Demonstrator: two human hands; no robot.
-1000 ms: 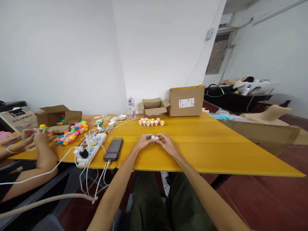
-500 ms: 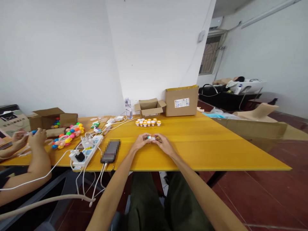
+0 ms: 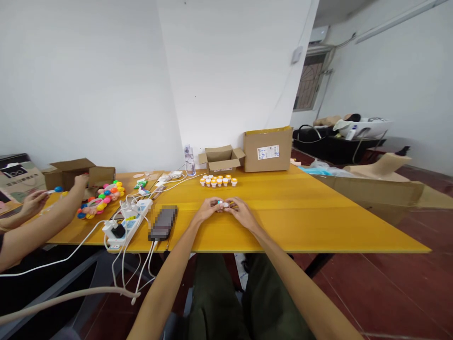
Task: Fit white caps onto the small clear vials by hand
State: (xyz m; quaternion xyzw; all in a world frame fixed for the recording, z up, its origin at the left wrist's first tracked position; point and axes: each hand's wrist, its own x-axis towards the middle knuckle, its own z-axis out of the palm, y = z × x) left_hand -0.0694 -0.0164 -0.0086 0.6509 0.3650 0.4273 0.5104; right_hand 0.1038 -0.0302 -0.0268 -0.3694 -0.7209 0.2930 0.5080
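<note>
Between the fingertips of both hands is a small white-and-teal container [image 3: 222, 204], held on its side just over the table. My left hand [image 3: 210, 206] is closed on its teal end. From the other side, the fingers of my right hand [image 3: 238, 208] pinch the whitish end. My fingers cover part of it, and its fine details are too small to make out. Beyond my hands, several small white jars with orange-and-white lids [image 3: 219, 181] stand grouped on the yellow wooden table [image 3: 304, 217].
An open small carton [image 3: 221, 165] and a larger cardboard box [image 3: 267, 150] stand at the back beside a clear bottle [image 3: 189, 160]. Left lie a phone [image 3: 163, 223], a power strip [image 3: 136, 222] with cables and colourful ball rings [image 3: 101, 200]. A co-worker's arm [image 3: 53, 215] reaches into another box [image 3: 101, 176].
My hands and the container stay almost in place. At the left, the co-worker's one hand has moved from the other hand into the open box; the other still holds something with a blue ball.
</note>
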